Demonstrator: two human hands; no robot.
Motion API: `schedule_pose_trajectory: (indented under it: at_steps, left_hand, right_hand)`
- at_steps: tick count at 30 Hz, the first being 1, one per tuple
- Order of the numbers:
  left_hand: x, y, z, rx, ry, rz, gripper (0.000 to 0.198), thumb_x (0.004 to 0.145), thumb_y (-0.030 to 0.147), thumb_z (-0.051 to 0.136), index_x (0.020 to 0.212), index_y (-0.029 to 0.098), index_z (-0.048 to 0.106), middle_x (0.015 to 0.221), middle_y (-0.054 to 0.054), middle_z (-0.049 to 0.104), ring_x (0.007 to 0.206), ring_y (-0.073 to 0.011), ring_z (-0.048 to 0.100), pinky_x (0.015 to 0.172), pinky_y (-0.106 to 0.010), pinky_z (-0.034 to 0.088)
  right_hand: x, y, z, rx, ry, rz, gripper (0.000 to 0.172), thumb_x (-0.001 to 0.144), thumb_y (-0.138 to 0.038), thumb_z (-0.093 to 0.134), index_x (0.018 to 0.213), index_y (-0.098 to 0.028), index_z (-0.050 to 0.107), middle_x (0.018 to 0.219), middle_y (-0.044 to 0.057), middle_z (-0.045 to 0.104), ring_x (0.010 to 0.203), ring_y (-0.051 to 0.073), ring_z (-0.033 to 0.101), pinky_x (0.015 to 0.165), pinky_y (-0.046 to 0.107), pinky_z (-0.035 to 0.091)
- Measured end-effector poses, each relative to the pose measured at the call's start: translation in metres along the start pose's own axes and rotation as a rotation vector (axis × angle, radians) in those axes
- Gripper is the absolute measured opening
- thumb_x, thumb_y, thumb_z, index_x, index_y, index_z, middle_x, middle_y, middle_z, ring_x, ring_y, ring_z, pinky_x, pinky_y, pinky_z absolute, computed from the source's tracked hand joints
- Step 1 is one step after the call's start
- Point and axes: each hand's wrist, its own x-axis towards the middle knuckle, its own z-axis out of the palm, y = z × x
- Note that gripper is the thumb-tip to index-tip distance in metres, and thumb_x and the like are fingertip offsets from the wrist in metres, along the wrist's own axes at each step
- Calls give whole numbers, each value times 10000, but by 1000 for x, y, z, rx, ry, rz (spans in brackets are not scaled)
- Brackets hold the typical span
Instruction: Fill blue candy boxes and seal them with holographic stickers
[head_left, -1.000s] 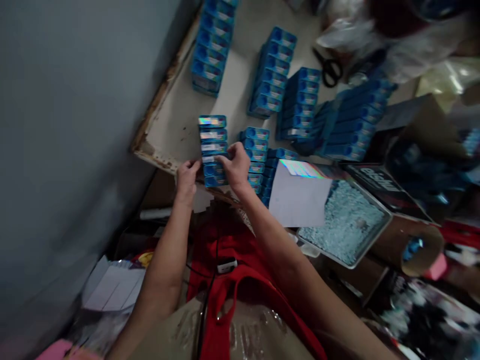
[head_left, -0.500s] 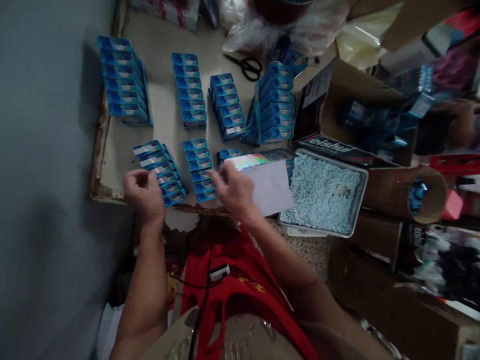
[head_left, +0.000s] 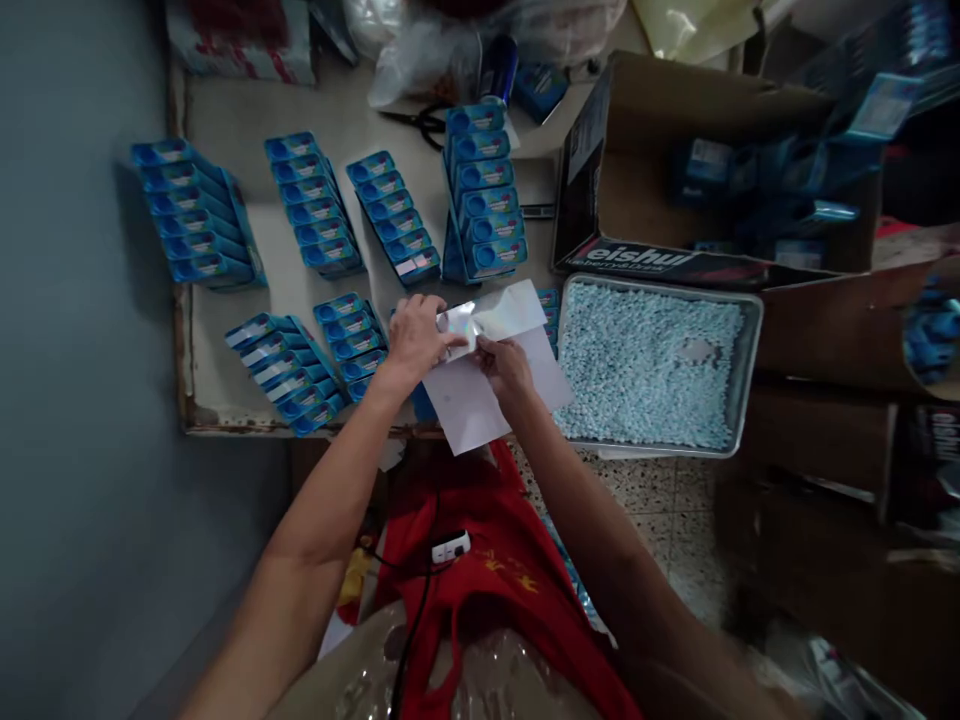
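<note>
Both hands are together over a sticker sheet [head_left: 469, 408], white with a shiny, light-catching strip folded across its top. My left hand [head_left: 416, 338] is closed on the strip's left end, its thumb lying along the strip. My right hand [head_left: 508, 372] pinches the strip near its middle; whether a loose sticker is between the fingertips I cannot tell. Left of the hands stands a row of blue boxes [head_left: 349, 330]. Farther left is another row of blue boxes [head_left: 289, 375], several with pale strips on their ends. The sheet partly hides more boxes beneath it.
More rows of blue boxes [head_left: 311, 205] stand behind. Black scissors [head_left: 427, 122] and a blue can [head_left: 498, 68] lie at the back. On the right are a metal tray [head_left: 752, 350] of pale blue granules and an open carton [head_left: 637, 180] holding blue boxes. A wall borders the left.
My left hand has moved right, from the front-left box row to the sticker sheet. My right hand now pinches the sheet's shiny strip. The view has shifted.
</note>
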Motion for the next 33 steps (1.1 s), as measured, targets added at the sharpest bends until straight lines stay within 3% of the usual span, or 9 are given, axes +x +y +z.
schedule_pose_trajectory:
  at_steps: [5,8,11,13,16,20,23,28,33]
  left_hand:
    - [-15,-7,-9,-133,-59,-24,292,842,403,794,1066,216,782,1104,-98,737,1048,-302,664,884,-386,513]
    - [-17,-16,-8,-286,-119,-72,191,885,331,680,961,214,811,900,-49,773,863,-246,689,776,-337,500]
    - [-18,-25,-3,-345,-98,-104,201,844,317,681,927,214,833,914,-52,803,883,-259,707,765,-330,499]
    - [-18,-28,1,-393,-96,-102,206,828,318,680,914,223,841,913,-51,811,887,-261,713,764,-328,508]
    - [-17,-29,6,-473,-97,-93,178,818,317,697,874,235,845,865,-48,804,823,-246,707,742,-324,515]
    - [-14,-30,11,-591,-84,-115,139,806,340,762,772,226,834,816,-45,785,751,-222,688,706,-309,503]
    - [-12,-34,14,-646,-87,-164,156,796,338,767,742,205,828,746,-34,751,694,-202,659,658,-291,485]
    - [-15,-41,12,-604,-77,-225,143,787,272,722,756,195,838,689,-15,724,639,-187,622,624,-282,455]
    - [-5,-37,11,-386,-37,-168,122,799,253,727,740,217,828,702,-32,726,734,-245,665,717,-336,488]
  right_hand:
    - [-10,2,-25,-82,-162,12,204,764,-327,806,790,-204,645,620,-67,601,550,75,528,557,196,416]
    - [-28,0,-41,-446,-154,54,297,856,-458,753,761,-204,633,626,-6,669,554,122,580,581,241,467]
    - [-47,-6,-48,-943,-112,-244,344,957,-496,654,810,-190,705,677,53,715,611,181,626,661,315,507]
    - [-51,-13,-42,-1156,-66,-604,320,1030,-424,556,1048,-186,769,949,107,783,863,241,692,835,373,534]
    - [-37,-22,-22,-1424,-112,-969,424,1076,-283,434,1434,-217,652,1420,134,670,1256,307,584,1052,462,468]
    - [-5,-17,-5,-1699,-263,-1071,506,1063,-199,406,1547,-232,551,1566,134,562,1355,349,485,1079,519,420]
    - [6,-4,-15,-1739,-333,-1120,547,1056,-166,379,1584,-226,505,1637,126,493,1413,351,437,1112,521,379]
    - [-5,6,-44,-1685,-381,-1197,462,1071,-171,386,1469,-208,617,1524,104,615,1379,307,471,1122,471,342]
    - [-47,-5,-53,-1647,-243,-1130,295,1074,-296,484,1117,-234,769,1022,105,754,1049,280,590,925,415,380]
